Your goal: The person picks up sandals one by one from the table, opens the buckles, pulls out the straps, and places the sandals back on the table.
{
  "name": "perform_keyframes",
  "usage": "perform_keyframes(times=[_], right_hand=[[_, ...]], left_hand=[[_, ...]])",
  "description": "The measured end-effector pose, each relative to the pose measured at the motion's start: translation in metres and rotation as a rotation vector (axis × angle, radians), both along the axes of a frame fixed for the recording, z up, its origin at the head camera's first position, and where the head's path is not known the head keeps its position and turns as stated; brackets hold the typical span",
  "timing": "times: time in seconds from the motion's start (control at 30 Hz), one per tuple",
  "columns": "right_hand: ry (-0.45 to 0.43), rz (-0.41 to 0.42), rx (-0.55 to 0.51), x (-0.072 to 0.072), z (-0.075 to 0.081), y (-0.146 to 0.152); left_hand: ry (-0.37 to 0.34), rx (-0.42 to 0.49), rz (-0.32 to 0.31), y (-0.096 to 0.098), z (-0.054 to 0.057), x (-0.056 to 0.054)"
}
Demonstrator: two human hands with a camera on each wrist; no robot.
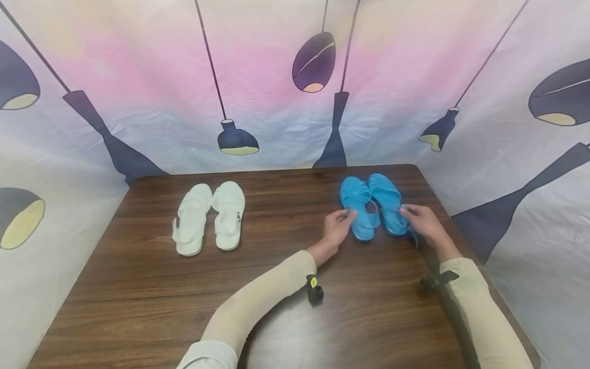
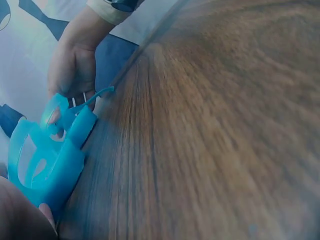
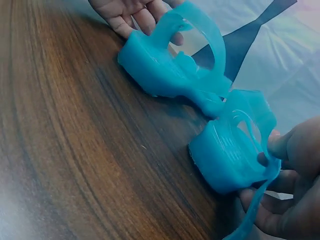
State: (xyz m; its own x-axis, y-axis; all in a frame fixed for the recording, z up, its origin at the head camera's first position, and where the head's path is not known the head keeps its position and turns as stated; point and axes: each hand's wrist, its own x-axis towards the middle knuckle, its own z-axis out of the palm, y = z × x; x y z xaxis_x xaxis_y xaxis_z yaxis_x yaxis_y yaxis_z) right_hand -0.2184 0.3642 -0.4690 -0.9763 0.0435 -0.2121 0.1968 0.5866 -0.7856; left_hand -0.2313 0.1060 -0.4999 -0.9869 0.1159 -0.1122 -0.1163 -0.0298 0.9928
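Note:
Two blue sandals stand side by side at the back right of a wooden table, toes toward the back. On the left blue sandal (image 1: 355, 188), the heel strap arches over the heel. My left hand (image 1: 335, 229) holds this sandal by its left side, thumb and fingers at the strap's base. The right blue sandal (image 1: 384, 192) has a loose strap end (image 3: 250, 215) hanging past its right side. At that strap, my right hand (image 1: 426, 224) pinches the sandal's outer edge between thumb and fingers. Its fingertips partly hide behind the strap in the right wrist view.
Two white sandals, a left one (image 1: 191, 220) and a right one (image 1: 229, 215), stand at the back left of the brown wooden table (image 1: 138, 287). A printed cloth (image 1: 272, 77) with lamp shapes hangs behind and around the table.

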Motion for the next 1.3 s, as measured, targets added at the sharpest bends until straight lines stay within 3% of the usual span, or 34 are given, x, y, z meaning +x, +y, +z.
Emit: perform_keyframes(times=[0.27, 0.57, 0.8, 0.97, 1.3], right_hand=[[0.022, -0.040, -0.059, 0.001, -0.003, 0.004], [-0.002, -0.089, -0.156, 0.004, 0.006, 0.007], [0.001, -0.152, -0.174, 0.004, 0.015, 0.005], [0.017, -0.145, -0.184, 0.006, 0.024, 0.005], [0.078, -0.159, -0.150, 0.015, 0.053, -0.005]], left_hand=[[0.001, -0.024, -0.093, -0.011, 0.002, 0.001], [0.041, -0.056, -0.171, -0.020, 0.002, -0.001], [0.083, -0.080, -0.177, -0.028, 0.004, -0.002], [0.126, -0.115, -0.171, -0.034, 0.008, -0.004], [0.241, -0.167, -0.204, -0.043, 0.023, -0.005]])
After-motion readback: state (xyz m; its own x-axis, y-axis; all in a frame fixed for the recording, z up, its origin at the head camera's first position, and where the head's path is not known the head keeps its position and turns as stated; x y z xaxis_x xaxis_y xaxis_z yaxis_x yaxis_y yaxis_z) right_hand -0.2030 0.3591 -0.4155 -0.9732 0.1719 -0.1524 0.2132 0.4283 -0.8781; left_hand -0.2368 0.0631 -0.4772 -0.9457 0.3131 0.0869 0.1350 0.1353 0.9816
